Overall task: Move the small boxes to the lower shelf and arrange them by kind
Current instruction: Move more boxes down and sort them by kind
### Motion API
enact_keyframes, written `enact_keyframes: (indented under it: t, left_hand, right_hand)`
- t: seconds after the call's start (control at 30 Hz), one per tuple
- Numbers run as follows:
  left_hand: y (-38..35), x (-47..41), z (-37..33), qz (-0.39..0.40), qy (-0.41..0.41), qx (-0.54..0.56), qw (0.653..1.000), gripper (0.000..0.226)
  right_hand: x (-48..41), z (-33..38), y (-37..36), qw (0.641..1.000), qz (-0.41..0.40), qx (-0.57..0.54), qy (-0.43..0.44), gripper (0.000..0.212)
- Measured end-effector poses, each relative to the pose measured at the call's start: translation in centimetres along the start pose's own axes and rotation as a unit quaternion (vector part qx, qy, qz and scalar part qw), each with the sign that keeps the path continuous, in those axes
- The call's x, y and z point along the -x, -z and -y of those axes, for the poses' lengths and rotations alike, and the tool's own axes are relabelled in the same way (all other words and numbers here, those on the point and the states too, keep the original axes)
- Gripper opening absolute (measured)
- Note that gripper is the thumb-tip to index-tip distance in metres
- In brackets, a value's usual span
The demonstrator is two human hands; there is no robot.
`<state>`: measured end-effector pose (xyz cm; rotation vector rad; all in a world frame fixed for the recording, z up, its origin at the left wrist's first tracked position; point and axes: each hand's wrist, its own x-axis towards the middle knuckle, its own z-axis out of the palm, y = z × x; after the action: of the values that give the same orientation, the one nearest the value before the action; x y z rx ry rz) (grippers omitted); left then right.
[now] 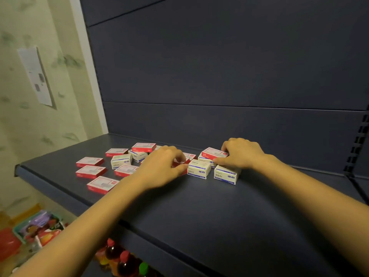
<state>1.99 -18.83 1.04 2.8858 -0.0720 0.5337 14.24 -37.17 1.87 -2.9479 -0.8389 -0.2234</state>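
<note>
Several small boxes lie scattered on the dark blue shelf (199, 206): flat red-and-white ones such as the red box (90, 171) at the left, and taller white-and-blue ones such as the white box (199, 168). My left hand (159, 169) curls its fingers and thumb round a red box (180, 164) just left of that white box. My right hand (240, 153) pinches a red box (212, 153) that lies on top of white boxes. Another white box (226, 174) stands below my right hand.
The shelf's dark back panel (219, 66) rises behind the boxes, with a slotted upright (357, 144) at the right. Below the shelf edge are bottles with red and green caps (127, 260) and a green basket of packets (38, 228). A papered wall is at the left.
</note>
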Motion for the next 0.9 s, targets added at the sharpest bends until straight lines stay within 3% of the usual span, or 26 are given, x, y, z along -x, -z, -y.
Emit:
enact_keyframes:
  t: [0.13, 0.3, 0.4, 0.67, 0.9]
  left_hand:
    - [-0.1, -2.5, 1.0, 0.025, -0.051, 0.004, 0.998, 0.028]
    - [-0.4, -5.2, 1.8, 0.138, -0.114, 0.002, 0.984, 0.050]
    - [-0.9, -6.4, 2.0, 0.167, -0.146, -0.032, 0.975, 0.050]
    - [-1.1, -7.7, 2.4, 0.116, -0.217, -0.063, 0.967, 0.048]
    - [1.2, -7.1, -0.3, 0.085, -0.247, 0.119, 0.958, 0.037]
  right_hand:
    - [-0.1, 0.7, 0.3, 1.000, -0.006, 0.000, -0.026, 0.050]
    - [1.6, 1.0, 1.4, 0.999, -0.035, 0.001, -0.038, 0.050]
    - [3.2, 0.7, 2.3, 0.997, -0.056, -0.003, -0.057, 0.048]
    - [8.1, 0.3, 2.9, 0.987, -0.093, -0.014, -0.133, 0.047]
    - [13.6, -0.4, 2.8, 0.971, -0.123, -0.020, -0.202, 0.045]
